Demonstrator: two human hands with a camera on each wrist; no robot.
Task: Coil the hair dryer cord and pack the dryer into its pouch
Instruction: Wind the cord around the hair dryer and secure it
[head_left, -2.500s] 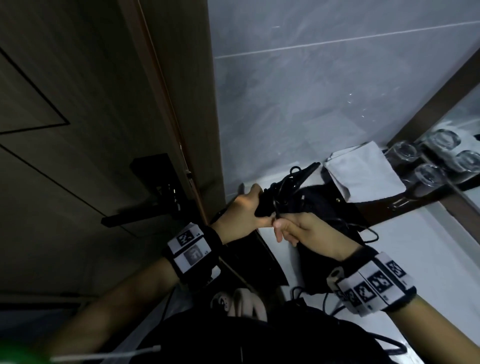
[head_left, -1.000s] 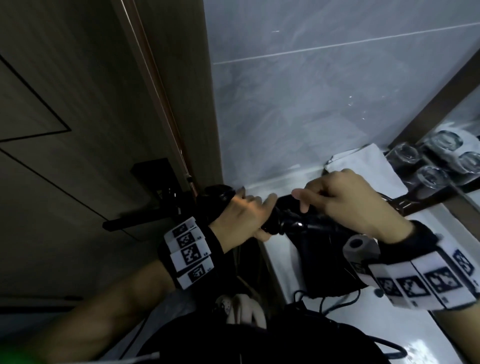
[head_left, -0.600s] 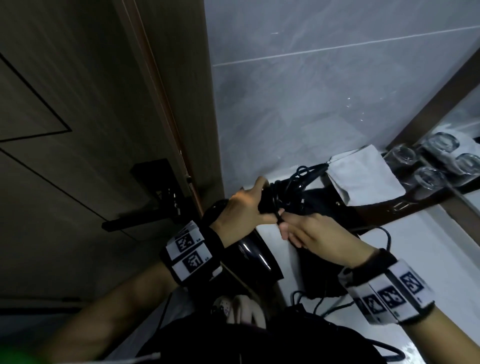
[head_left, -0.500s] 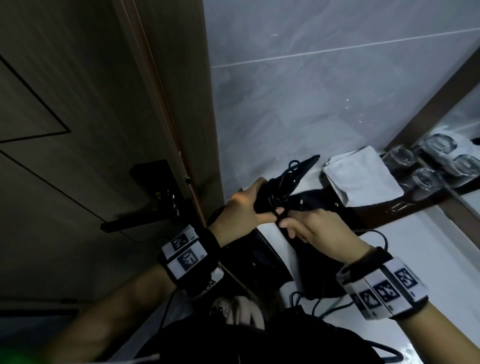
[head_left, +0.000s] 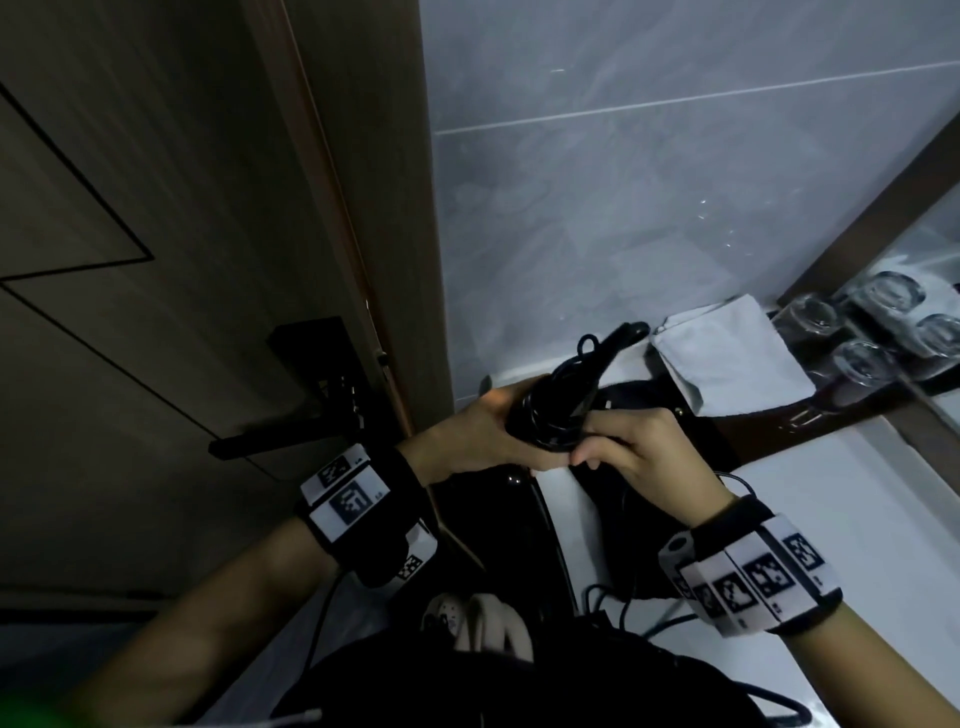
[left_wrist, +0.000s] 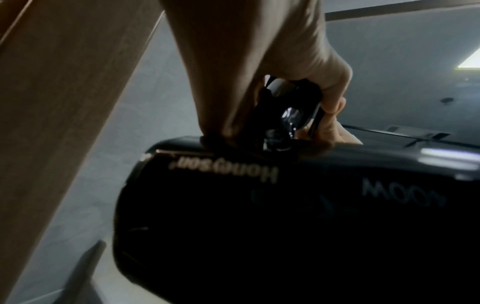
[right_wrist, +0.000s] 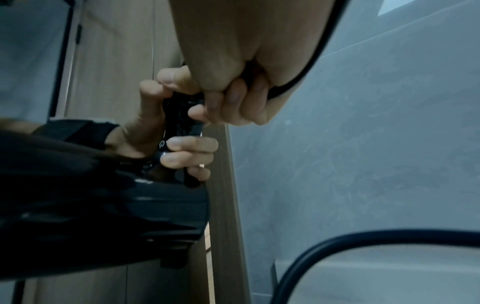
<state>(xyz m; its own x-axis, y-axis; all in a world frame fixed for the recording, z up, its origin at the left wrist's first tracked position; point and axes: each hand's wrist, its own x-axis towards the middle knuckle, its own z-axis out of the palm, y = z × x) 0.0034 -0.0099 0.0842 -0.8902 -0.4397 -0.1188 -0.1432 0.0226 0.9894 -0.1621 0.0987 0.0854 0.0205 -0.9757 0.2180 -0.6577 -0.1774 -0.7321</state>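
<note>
My left hand (head_left: 478, 431) grips the handle (head_left: 558, 405) of a glossy black hair dryer, whose barrel (head_left: 488, 499) hangs below my wrist. Black cord (head_left: 550, 431) is looped in several turns round the handle. My right hand (head_left: 634, 447) pinches the cord against the handle's near side. Loose cord (head_left: 623, 608) trails toward my body. The black pouch (head_left: 649, 395) lies on the counter behind my right hand. In the left wrist view the barrel (left_wrist: 285, 205) fills the frame beneath my left hand (left_wrist: 272, 61). The right wrist view shows my right hand (right_wrist: 233, 98) curled on the cord (right_wrist: 337, 242).
A folded white cloth (head_left: 727, 358) and upturned glasses (head_left: 857, 364) stand at the back right by the mirror frame. The white counter (head_left: 857, 493) runs to the right. A wooden door with a black handle (head_left: 291, 436) stands close on the left, and a grey tiled wall is ahead.
My right hand swung up over the handle with the cord, then came back down to its near side, laying another turn. The left hand kept its hold on the handle.
</note>
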